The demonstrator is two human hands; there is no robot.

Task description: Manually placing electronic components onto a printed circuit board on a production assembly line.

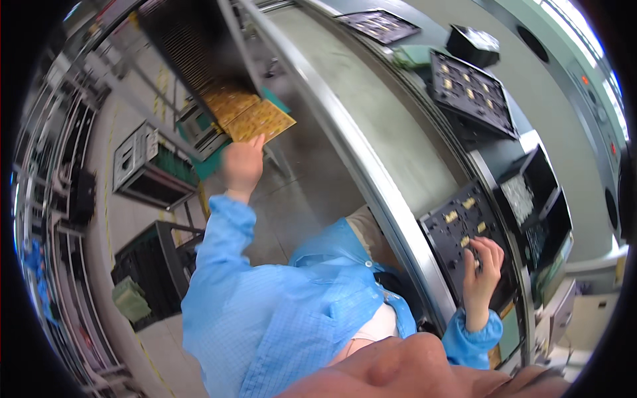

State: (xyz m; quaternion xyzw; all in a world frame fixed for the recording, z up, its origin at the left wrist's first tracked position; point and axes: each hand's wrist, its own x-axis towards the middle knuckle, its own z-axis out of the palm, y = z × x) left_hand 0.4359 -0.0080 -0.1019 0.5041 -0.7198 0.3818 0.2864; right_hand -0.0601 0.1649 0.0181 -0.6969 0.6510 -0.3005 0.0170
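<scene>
On the left, my left hand, a little blurred, has its fingers at the near edge of a yellow-brown circuit board and grips it there. The board sticks out from the bottom of a tall dark slotted rack, next to a similar board. Over at the right, my right hand is over a black tray lying on the line. Its thumb and fingers are curled together near small pale parts in that tray. Whatever is between those fingertips is too small to make out.
A metal rail runs between my hands along the conveyor. Another black tray with parts leans beyond it. An open black box with clear packaging stands at right. Racks and a dark crate stand on the left floor.
</scene>
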